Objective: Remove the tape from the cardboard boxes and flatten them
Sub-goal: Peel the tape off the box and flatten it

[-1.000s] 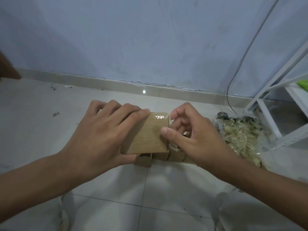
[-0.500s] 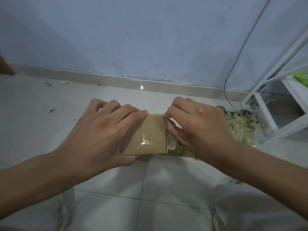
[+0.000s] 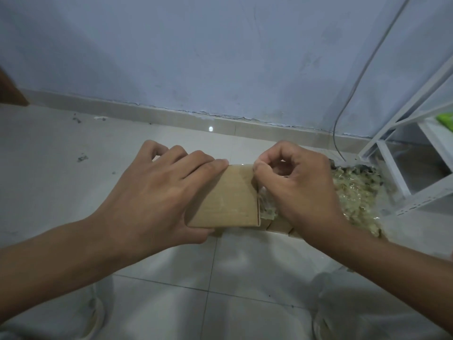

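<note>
Cardboard box (image 3: 226, 200), small and brown, sits held above the tiled floor (image 3: 49, 148) between the person's two hands, its broad face tipped up toward them. The left hand (image 3: 157, 195) has it from the left side, fingers laid flat over the top and thumb under the near edge. The right hand (image 3: 301, 185) is right at the box's far right corner, fingers curled, thumb and forefinger nipped together on the edge there; I'd judge that grip is on a tape end, though the clear tape itself is too faint to make out. So the peel should run from that corner, along the right edge toward the person, and the right hand is the one placed for it. The box looks plain, a little scuffed, glossy in patches, still fully formed and not flattened. More small boxes (image 3: 279, 225) lie beneath it, and a heap of crumpled clear tape (image 3: 355, 192) is just right of the right hand.
</note>
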### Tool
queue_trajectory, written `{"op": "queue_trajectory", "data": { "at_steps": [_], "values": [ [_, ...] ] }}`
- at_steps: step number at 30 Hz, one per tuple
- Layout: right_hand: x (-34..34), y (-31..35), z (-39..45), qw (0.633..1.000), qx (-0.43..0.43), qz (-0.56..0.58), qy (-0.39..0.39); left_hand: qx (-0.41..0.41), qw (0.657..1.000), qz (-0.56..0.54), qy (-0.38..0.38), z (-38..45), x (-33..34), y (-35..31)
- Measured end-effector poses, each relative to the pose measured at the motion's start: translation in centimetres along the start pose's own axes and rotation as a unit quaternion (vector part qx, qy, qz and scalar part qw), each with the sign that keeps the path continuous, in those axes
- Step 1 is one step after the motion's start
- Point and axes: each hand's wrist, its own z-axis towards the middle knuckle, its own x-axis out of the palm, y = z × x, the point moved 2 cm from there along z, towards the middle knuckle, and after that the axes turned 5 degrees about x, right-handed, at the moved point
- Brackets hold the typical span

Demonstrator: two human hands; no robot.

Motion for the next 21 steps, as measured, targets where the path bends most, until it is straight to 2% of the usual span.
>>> {"op": "queue_trajectory", "data": {
  "at_steps": [1,3,6,8,12,16,20,21],
  "values": [
    [-0.1,0.0,0.2,1.0,-0.006,-0.003,0.026,-0.001,1.0,0.005,0.002,0.0,0.0,0.2],
    [-0.4,0.1,0.6,0.993,-0.072,-0.055,0.081,0.001,1.0,0.012,0.008,-0.1,0.2,0.5],
    [-0.8,0.2,1.4,0.96,-0.179,-0.174,0.126,0.002,1.0,0.017,0.011,-0.3,0.4,0.8],
    [-0.7,0.3,1.6,0.929,-0.237,-0.258,0.124,0.009,1.0,0.02,0.01,-0.2,0.4,0.8],
    [-0.7,0.7,2.1,0.892,-0.319,-0.308,0.092,0.017,1.0,0.019,0.011,-0.1,0.5,0.6],
    [-0.6,0.9,2.9,0.866,-0.338,-0.351,0.11,0.012,1.0,-0.002,0.023,0.0,0.9,0.4],
    [0.4,0.8,2.9,0.819,-0.393,-0.404,0.105,0.01,0.999,-0.015,0.031,-0.1,1.3,0.6],
    [0.6,0.8,2.8,0.818,-0.397,-0.402,0.105,0.009,0.999,-0.021,0.03,-0.1,1.3,0.6]
  ]
}}
